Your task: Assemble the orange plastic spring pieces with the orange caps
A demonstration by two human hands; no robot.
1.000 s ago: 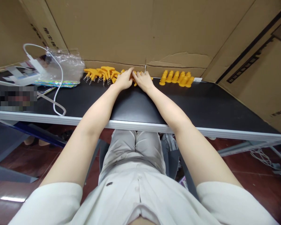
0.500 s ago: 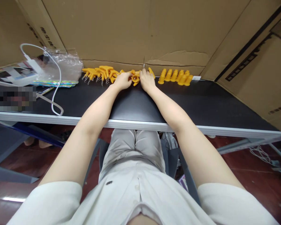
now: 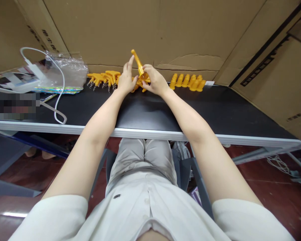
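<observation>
Near the back of the table, my right hand (image 3: 155,79) is closed on a yellow plastic corkscrew sleeve (image 3: 137,62). The sleeve is tilted, its narrow end up to the left and its flared, hollow mouth turned towards me. My left hand (image 3: 126,78) is open just left of it, fingers stretched upward and thumb apart; whether a fingertip touches the sleeve I cannot tell. Beside that hand lies a pile of yellow T-handled corkscrews (image 3: 102,78) with bare metal spirals. More yellow pieces, partly hidden, lie beneath and behind my hands.
Several yellow sleeves (image 3: 190,82) stand upright to the right. On the left are a clear plastic bag (image 3: 67,68), a white cable (image 3: 62,77) and a colourful packet (image 3: 59,89). Cardboard (image 3: 110,30) walls the back of the black table (image 3: 228,110).
One yellow sleeve has been raised off the table and tipped upward in my right hand. My left hand has moved slightly left and its fingers have opened out.
</observation>
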